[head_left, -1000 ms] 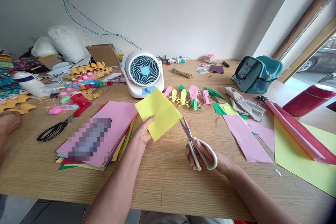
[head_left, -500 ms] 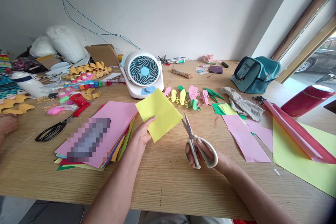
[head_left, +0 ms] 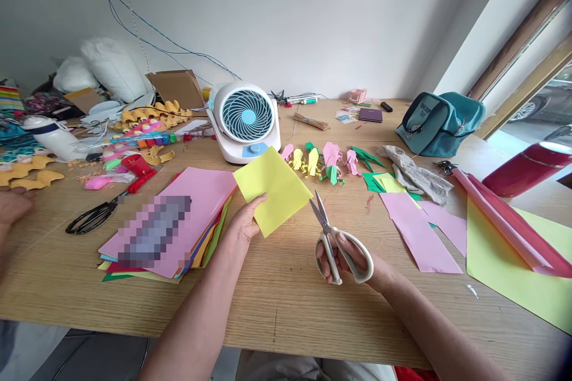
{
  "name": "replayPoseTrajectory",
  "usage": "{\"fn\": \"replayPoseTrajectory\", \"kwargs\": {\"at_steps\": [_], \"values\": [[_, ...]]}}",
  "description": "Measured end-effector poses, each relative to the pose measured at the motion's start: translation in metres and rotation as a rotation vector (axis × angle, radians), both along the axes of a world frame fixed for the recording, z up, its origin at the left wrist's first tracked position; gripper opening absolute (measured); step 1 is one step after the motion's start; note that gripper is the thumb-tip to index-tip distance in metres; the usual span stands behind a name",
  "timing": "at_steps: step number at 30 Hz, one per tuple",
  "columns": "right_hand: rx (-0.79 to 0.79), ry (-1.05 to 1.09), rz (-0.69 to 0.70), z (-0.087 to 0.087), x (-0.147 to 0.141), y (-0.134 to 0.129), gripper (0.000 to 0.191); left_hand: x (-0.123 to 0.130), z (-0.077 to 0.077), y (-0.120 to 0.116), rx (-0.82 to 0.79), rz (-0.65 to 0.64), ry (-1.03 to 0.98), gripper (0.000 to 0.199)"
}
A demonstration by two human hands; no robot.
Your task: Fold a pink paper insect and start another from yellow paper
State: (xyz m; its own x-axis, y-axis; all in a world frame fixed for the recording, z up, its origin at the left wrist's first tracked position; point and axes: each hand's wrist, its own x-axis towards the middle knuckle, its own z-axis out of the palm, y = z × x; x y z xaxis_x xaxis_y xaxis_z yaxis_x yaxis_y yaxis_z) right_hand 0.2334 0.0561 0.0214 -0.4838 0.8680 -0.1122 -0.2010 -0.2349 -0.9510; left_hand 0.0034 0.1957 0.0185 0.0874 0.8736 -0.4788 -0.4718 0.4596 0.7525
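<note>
While your left hand (head_left: 241,227) has kept the yellow sheet (head_left: 272,190) much where it was a second ago, your right hand (head_left: 353,262) has drawn the scissors (head_left: 333,238) a little away from the sheet's lower right edge. The blade tips, which lay almost against that edge before, now stand just beside it with a sliver of counter (head_left: 286,292) showing between. The blades are slightly parted and no cut shows in the sheet, so judge the cutting as not yet begun.

Your left forearm comes up from the bottom of the view, palm turned toward you, thumb pressed on the sheet's near face and the other fingers behind it, clamped on its lower left corner. The sheet is lifted off the counter and tilted like a diamond, in front of the fan (head_left: 245,122) and just right of the paper stack (head_left: 179,226).

Your right forearm enters from the lower right. The thumb sits in one handle loop and the fingers in the other, closed round the handles, blades pointing up and left toward the sheet.

Another person's hand (head_left: 13,205) rests at the far left edge, well apart from yours.
</note>
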Motion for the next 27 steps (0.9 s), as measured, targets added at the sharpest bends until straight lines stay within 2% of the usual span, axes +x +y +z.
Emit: {"fn": "replayPoseTrajectory", "kwargs": {"at_steps": [3, 11, 17, 22, 27], "values": [[-0.011, 0.008, -0.005, 0.001, 0.000, 0.000, 0.058, 0.001, 0.002, -0.002, -0.016, -0.045, -0.019, 0.049], [0.030, 0.027, -0.002, 0.000, 0.001, 0.001, 0.058, 0.004, 0.005, -0.007, -0.056, -0.108, -0.069, 0.026], [0.052, 0.037, -0.003, -0.002, 0.001, 0.002, 0.057, 0.002, 0.003, -0.007, -0.019, -0.102, -0.043, 0.032], [0.095, -0.045, -0.055, -0.007, 0.000, 0.002, 0.054, 0.002, -0.001, -0.004, 0.010, -0.102, -0.016, 0.033], [0.088, -0.013, -0.073, -0.014, -0.003, 0.004, 0.054, 0.002, 0.003, -0.006, 0.031, -0.085, -0.007, 0.036]]}}
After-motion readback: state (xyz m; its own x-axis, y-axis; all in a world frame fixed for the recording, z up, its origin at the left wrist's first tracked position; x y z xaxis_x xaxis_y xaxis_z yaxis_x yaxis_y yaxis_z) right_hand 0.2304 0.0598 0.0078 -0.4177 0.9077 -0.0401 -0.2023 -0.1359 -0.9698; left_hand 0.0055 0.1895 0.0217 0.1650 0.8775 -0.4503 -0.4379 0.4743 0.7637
